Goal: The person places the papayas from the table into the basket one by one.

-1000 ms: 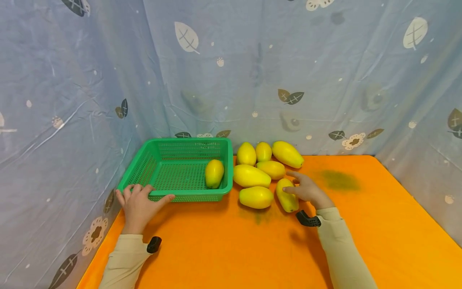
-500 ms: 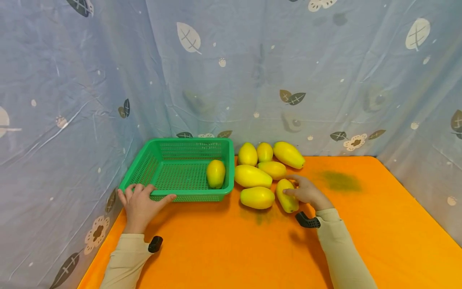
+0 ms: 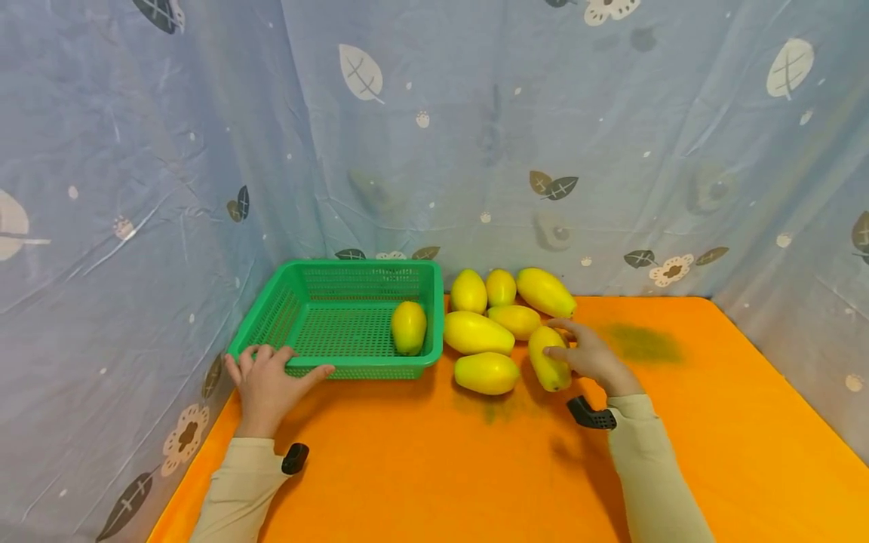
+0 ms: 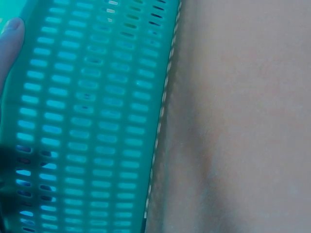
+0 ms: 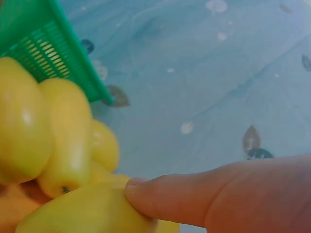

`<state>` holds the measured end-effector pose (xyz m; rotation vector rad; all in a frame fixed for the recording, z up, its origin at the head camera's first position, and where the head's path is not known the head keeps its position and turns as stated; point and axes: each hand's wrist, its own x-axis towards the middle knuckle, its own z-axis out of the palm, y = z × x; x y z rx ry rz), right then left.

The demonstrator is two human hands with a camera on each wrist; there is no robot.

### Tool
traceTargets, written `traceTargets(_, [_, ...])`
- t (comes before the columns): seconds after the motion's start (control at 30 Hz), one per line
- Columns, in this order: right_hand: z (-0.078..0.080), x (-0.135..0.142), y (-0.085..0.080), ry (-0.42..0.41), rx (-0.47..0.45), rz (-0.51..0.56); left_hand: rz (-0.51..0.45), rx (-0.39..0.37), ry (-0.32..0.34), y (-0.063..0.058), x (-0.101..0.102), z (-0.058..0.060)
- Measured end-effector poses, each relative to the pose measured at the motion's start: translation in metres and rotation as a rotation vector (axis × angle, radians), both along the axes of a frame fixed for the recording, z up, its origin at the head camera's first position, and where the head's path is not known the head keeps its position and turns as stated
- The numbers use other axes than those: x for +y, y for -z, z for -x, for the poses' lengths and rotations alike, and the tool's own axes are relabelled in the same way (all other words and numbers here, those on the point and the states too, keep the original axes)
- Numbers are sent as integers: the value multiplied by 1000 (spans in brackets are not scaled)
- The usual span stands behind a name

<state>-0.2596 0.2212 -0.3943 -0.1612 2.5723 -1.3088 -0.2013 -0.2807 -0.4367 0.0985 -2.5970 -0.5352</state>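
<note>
My right hand [image 3: 594, 360] grips a yellow papaya [image 3: 548, 359], thumb on its near side and fingers round its far side. In the right wrist view the thumb presses on that papaya [image 5: 92, 211]; the other fingers are hidden. My left hand [image 3: 266, 388] holds the front left rim of a green plastic basket [image 3: 366, 362], fingers over the edge and thumb along the front. The left wrist view shows the basket's slotted wall [image 4: 92, 116] and the thumb [image 4: 10, 43] at its rim. One papaya [image 3: 409, 328] lies inside, at the basket's right end.
Several more papayas [image 3: 478, 332] lie close together between the basket and my right hand, one of them nearest the front [image 3: 486, 373]. An orange cloth [image 3: 421, 467] covers the table. Patterned blue curtains [image 3: 475, 136] enclose the back and both sides.
My right hand has closed round the papaya and shifted it slightly up and to the right, apart from the front one. The left hand has stayed on the basket rim.
</note>
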Motion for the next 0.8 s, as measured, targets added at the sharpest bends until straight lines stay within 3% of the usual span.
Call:
traceTargets(0.17, [-6, -6, -19, 8, 79, 2, 8, -7, 5, -1, 1, -1])
traceTargets(0.3, [2, -30, -46, 3, 155, 28, 3, -1, -3, -2, 1, -2])
traceTargets(0.5, [21, -102, -74, -17, 163, 272, 15, 3, -12, 0, 0, -2])
traceTargets(0.63, [33, -160, -77, -68, 98, 396, 13, 11, -5, 1, 1, -1])
traceTargets(0.8, [44, -221, -62, -120, 28, 378, -2, 14, -1, 3, 1, 1])
